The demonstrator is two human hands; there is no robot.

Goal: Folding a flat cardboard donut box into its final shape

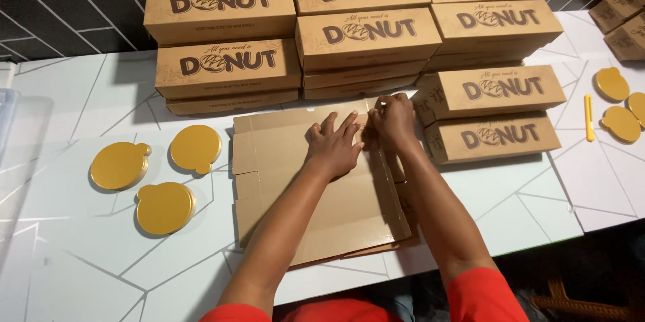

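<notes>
A flat, unfolded brown cardboard box blank (322, 208) lies on the white table in front of me. My left hand (334, 142) presses flat on its upper middle, fingers spread. To its right, my right hand (393, 120) pinches a flap at the blank's far right corner. More flat cardboard shows under the blank's right edge.
Stacks of closed brown printed boxes (366, 36) line the back of the table, with two more (490, 114) just right of my hands. Three round gold cake boards (164, 208) lie at left, more gold boards (619, 124) and a yellow stick (588, 118) at right. The table edge (470, 248) is close to me.
</notes>
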